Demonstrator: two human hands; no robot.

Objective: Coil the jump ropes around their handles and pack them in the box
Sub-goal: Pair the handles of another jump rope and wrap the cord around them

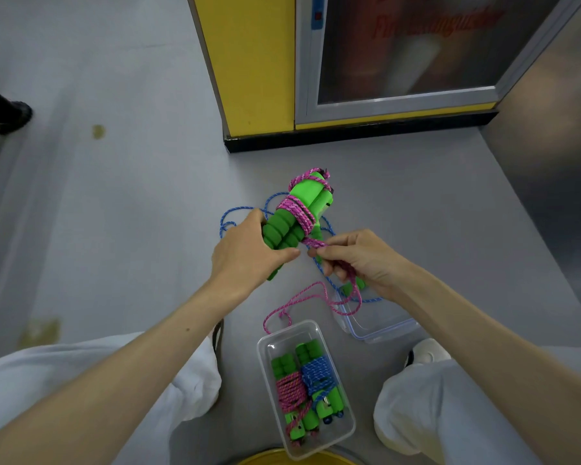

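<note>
My left hand grips a pair of green foam handles held above the floor, with pink rope wound around their middle. My right hand pinches the loose end of that pink rope just right of the handles; the slack trails down to the floor. A blue jump rope lies uncoiled on the floor behind my hands, its green handle partly hidden under my right hand. A clear plastic box between my knees holds two coiled ropes, one pink, one blue.
The clear box lid lies on the grey floor right of the box. A yellow cabinet with a glass door stands ahead. My knees in white trousers flank the box. A yellow rim shows at the bottom edge.
</note>
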